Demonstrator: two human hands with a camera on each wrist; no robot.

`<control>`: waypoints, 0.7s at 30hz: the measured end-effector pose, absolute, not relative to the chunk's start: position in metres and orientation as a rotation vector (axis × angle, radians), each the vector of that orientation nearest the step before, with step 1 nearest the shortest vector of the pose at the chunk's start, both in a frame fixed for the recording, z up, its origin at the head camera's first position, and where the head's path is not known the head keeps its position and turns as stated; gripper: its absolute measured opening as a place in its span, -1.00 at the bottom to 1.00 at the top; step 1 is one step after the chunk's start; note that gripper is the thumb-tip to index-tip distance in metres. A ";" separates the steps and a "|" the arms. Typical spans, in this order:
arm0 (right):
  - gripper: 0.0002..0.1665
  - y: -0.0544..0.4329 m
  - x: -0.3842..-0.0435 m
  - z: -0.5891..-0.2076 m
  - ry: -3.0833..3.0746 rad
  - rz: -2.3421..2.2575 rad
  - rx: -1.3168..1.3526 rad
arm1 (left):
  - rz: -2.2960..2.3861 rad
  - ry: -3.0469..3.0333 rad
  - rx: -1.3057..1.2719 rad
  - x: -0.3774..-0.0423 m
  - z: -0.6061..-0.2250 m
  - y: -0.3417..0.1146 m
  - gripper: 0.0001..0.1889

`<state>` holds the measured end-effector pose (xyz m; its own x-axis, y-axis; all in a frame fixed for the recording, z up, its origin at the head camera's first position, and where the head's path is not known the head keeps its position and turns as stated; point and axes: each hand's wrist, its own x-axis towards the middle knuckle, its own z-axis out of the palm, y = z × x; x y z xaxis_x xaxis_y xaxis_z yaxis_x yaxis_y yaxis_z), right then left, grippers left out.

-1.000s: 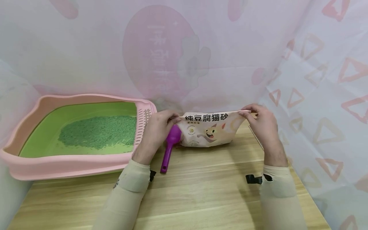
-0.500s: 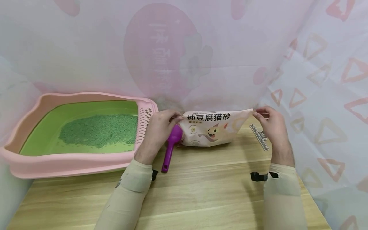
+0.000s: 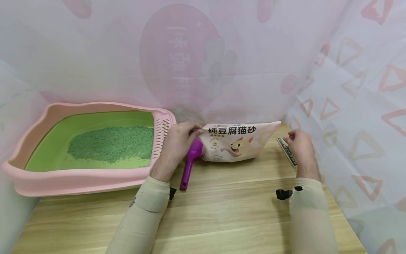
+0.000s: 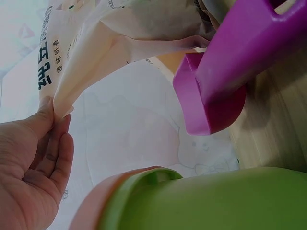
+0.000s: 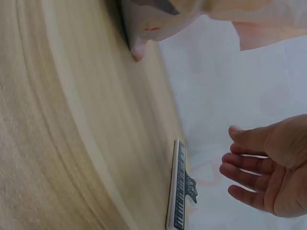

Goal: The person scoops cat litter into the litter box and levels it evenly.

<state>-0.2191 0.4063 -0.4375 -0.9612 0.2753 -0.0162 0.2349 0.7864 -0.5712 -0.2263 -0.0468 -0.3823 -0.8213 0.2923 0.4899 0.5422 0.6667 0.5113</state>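
Observation:
With thumb and fingertips my left hand [image 3: 180, 143] pinches the top left corner of a cat litter bag [image 3: 233, 144], which lies near the back of the table. The bag's top edge is drawn out flat toward the right. My right hand [image 3: 299, 148] is off the bag and holds nothing; in the right wrist view its fingers are loosely bent. Just beside it lies a long clip [image 5: 177, 191] with a piano-key pattern and a dark ornamental lever. A purple litter scoop [image 4: 225, 72] leans by the bag's left end, below my left hand.
On the left stands a pink and green litter box [image 3: 85, 181], with green litter [image 3: 109, 146] spread over its floor and a slotted step at its right end. Patterned cloth walls [image 3: 260, 63] border the wooden table [image 3: 228, 211] at the back and right.
My right hand has let go of the bag's top right corner and moved a little right and down, toward the clip. The left hand keeps its pinch.

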 end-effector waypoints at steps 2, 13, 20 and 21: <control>-0.40 0.411 -0.221 -0.442 -2.931 0.880 -0.471 | -0.947 -2.520 -0.659 -0.226 -0.382 -0.047 -0.80; -0.44 0.490 -0.270 -0.537 -3.100 0.655 -0.595 | -0.959 -2.551 -0.640 -0.228 -0.383 -0.048 -0.80; -0.56 0.481 -0.266 -0.534 -3.103 0.599 -0.604 | -0.950 -2.552 -0.648 -0.228 -0.383 -0.048 -0.80; -0.57 0.481 -0.266 -0.534 -3.111 0.599 -0.614 | -0.948 -2.553 -0.650 -0.228 -0.382 -0.048 -0.79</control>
